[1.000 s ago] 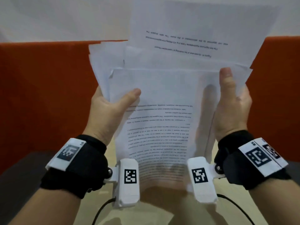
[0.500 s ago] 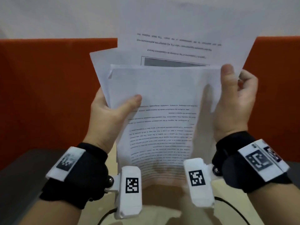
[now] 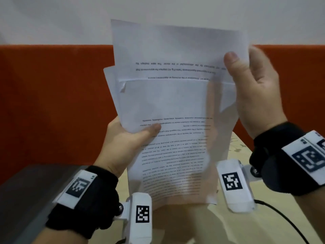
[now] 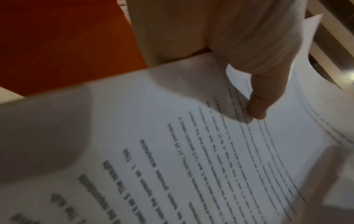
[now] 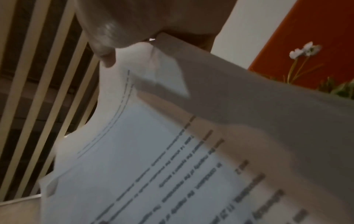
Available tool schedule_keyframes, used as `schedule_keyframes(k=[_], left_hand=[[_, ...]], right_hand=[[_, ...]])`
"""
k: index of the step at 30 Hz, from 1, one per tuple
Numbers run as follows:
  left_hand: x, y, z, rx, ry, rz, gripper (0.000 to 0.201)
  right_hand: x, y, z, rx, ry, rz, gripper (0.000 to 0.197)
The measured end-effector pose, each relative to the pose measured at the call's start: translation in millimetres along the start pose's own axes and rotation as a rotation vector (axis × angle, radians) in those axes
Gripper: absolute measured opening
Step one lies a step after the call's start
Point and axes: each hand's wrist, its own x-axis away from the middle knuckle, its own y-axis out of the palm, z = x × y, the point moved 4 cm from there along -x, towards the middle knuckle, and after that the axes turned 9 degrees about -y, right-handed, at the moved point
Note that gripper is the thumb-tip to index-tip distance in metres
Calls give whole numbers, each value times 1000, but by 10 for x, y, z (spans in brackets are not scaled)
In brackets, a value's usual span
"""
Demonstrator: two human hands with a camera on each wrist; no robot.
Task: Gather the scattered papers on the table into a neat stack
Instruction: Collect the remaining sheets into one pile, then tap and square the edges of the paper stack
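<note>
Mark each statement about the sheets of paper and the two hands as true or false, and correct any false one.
1. The left hand pinches the printed sheets of paper with its thumb on the front. True.
2. The sheets lie flat on the table. False: they are held upright above it.
3. The sheets' top edges are level. False: one sheet sticks up above the others.
4. The right hand is at the sheets' right edge. True.
5. The panel behind is blue. False: it is orange.

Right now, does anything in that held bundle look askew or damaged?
Yes. The papers are not squared: sheets poke out above and left of the front sheet, whose top-left corner is dog-eared.
</note>
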Motion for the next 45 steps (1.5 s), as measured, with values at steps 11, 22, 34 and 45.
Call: schedule_keyframes(k=[11,22,34,45], left_hand=[[30,16,10,-38,-72,-80,31],[-4,51,37,-52,-81,-111,28],[-43,-113,52,83,-15,39,24],[-40,151,161,-224,223,549,35]], right_hand=[[-79,400,-502,893,-352,-500,83],[92,646,-474,871,-296,-709,78],[183,-132,-46,584,32,-30,118],[800,126,530,-109,350,136,14]])
